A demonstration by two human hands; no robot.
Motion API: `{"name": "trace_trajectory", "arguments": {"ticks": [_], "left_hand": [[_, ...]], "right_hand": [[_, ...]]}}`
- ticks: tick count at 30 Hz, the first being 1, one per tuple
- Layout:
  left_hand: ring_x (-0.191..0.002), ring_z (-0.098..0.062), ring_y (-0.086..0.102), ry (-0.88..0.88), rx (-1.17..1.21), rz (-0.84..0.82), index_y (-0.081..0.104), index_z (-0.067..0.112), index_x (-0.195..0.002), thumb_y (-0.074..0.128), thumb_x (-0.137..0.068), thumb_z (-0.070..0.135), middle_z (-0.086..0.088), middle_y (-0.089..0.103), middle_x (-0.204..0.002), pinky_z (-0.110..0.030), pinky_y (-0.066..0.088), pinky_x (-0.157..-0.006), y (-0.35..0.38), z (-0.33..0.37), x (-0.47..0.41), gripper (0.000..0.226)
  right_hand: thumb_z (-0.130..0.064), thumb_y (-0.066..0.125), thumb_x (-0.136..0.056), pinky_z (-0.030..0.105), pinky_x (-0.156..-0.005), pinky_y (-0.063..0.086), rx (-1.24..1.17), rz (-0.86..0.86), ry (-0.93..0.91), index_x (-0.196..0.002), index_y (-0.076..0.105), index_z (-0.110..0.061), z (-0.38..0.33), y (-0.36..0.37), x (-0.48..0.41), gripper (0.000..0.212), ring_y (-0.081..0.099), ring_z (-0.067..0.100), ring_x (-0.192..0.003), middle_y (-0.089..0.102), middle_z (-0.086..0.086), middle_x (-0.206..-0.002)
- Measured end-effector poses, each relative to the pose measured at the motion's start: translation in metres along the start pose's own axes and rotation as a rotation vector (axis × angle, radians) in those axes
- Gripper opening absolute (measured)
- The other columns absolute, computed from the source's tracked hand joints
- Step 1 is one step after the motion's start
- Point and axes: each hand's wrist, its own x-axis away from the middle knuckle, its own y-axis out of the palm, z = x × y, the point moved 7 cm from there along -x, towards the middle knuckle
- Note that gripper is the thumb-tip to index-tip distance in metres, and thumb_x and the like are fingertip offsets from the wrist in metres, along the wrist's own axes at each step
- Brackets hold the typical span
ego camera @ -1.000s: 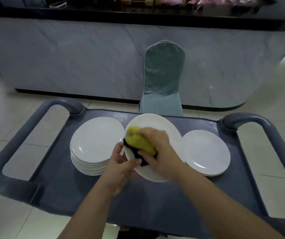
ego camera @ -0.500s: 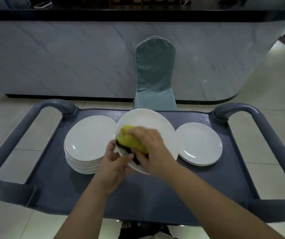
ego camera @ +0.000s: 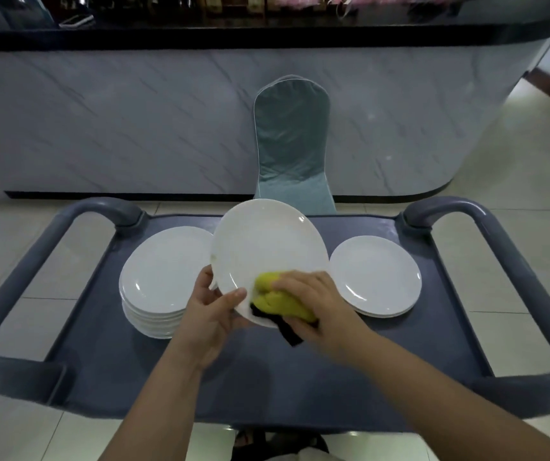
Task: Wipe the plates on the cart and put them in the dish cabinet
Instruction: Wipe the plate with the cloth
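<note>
My left hand [ego camera: 212, 311] grips the near rim of a white plate [ego camera: 267, 251], which tilts up above the grey-blue cart [ego camera: 267, 371]. My right hand [ego camera: 316, 304] holds a yellow cloth with a black edge [ego camera: 280, 302] pressed against the plate's lower right rim. A tall stack of white plates [ego camera: 160, 277] stands on the cart's left side. A low stack of plates [ego camera: 376, 276] lies on the right side.
The cart has thick looped handles at the left [ego camera: 21, 294] and right [ego camera: 513, 281]. Behind it stands a chair in a teal cover [ego camera: 291, 144] against a marble-fronted counter [ego camera: 134, 121] with a dark top. Pale floor tiles surround the cart.
The cloth and my right hand slid from the plate's left side to its lower right rim. The plate now shows more of its face.
</note>
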Motion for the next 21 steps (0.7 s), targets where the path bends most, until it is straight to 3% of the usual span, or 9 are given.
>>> {"name": "trace_trajectory", "arguments": {"ticks": [2,4,6,8,11,15,17,21], "left_hand": [[-0.092,-0.025,0.070,-0.006,0.004,0.011,0.052,0.018,-0.114,0.077,-0.068,-0.004,-0.006,0.072,-0.104,-0.046,0.059,-0.062,0.002,-0.006,0.003,0.056],[-0.092,-0.023,0.069,-0.026,-0.009,-0.022,0.052,0.018,-0.113,0.070,-0.069,-0.009,-0.003,0.072,-0.103,-0.045,0.059,-0.061,0.012,-0.016,0.004,0.055],[-0.091,-0.023,0.070,-0.038,-0.019,-0.043,0.052,0.019,-0.115,0.067,-0.068,-0.002,-0.002,0.072,-0.102,-0.046,0.058,-0.062,0.025,-0.022,0.004,0.053],[-0.089,-0.025,0.070,-0.047,0.003,-0.046,0.050,0.017,-0.116,0.066,-0.069,0.001,-0.005,0.072,-0.100,-0.048,0.059,-0.063,0.032,-0.024,0.000,0.052],[-0.088,-0.032,0.069,-0.045,0.038,-0.047,0.049,0.015,-0.119,0.066,-0.072,0.003,-0.014,0.069,-0.104,-0.055,0.058,-0.071,0.030,-0.018,-0.004,0.051],[-0.092,-0.031,0.069,-0.043,0.018,-0.024,0.051,0.020,-0.124,0.078,-0.062,0.008,-0.012,0.070,-0.111,-0.058,0.056,-0.073,0.020,-0.017,-0.004,0.069],[-0.095,-0.029,0.069,-0.053,0.000,-0.032,0.052,0.020,-0.120,0.080,-0.056,0.009,-0.009,0.070,-0.110,-0.054,0.058,-0.066,0.026,-0.019,-0.004,0.070],[-0.089,-0.024,0.070,-0.063,-0.054,-0.072,0.050,0.017,-0.116,0.077,-0.059,0.002,-0.005,0.072,-0.098,-0.047,0.058,-0.062,0.046,-0.019,-0.005,0.064]], "right_hand": [[-0.006,0.070,-0.081,0.033,-0.104,0.034,0.052,-0.005,0.012,-0.135,0.045,-0.035,0.029,-0.018,0.016,0.066,0.046,0.015,-0.117,0.047,-0.017,-0.138],[-0.003,0.067,-0.076,0.037,-0.097,0.035,0.102,0.102,0.187,-0.129,0.045,-0.038,0.061,-0.039,0.006,0.067,0.045,0.017,-0.109,0.052,-0.017,-0.129],[-0.012,0.062,-0.080,0.029,-0.094,0.031,0.108,0.235,0.358,-0.129,0.047,-0.034,0.071,-0.050,-0.020,0.056,0.046,0.025,-0.107,0.055,-0.012,-0.127],[-0.017,0.060,-0.083,0.024,-0.096,0.026,0.056,0.266,0.362,-0.132,0.047,-0.032,0.048,-0.037,-0.046,0.053,0.045,0.026,-0.110,0.054,-0.009,-0.130],[-0.019,0.059,-0.084,0.028,-0.104,0.029,-0.023,0.079,0.144,-0.131,0.041,-0.043,0.004,-0.011,-0.047,0.056,0.042,0.020,-0.115,0.048,-0.019,-0.133],[-0.020,0.064,-0.082,0.020,-0.108,0.024,-0.027,-0.141,0.053,-0.132,0.042,-0.045,0.037,-0.033,0.009,0.060,0.042,0.014,-0.122,0.046,-0.023,-0.134],[-0.016,0.066,-0.078,0.019,-0.104,0.025,0.078,-0.055,0.113,-0.129,0.046,-0.042,0.068,-0.057,0.012,0.060,0.049,0.021,-0.114,0.051,-0.021,-0.129],[-0.010,0.062,-0.078,0.011,-0.098,0.021,0.112,0.291,0.311,-0.130,0.050,-0.027,0.083,-0.065,-0.041,0.056,0.051,0.028,-0.110,0.056,-0.007,-0.128]]}}
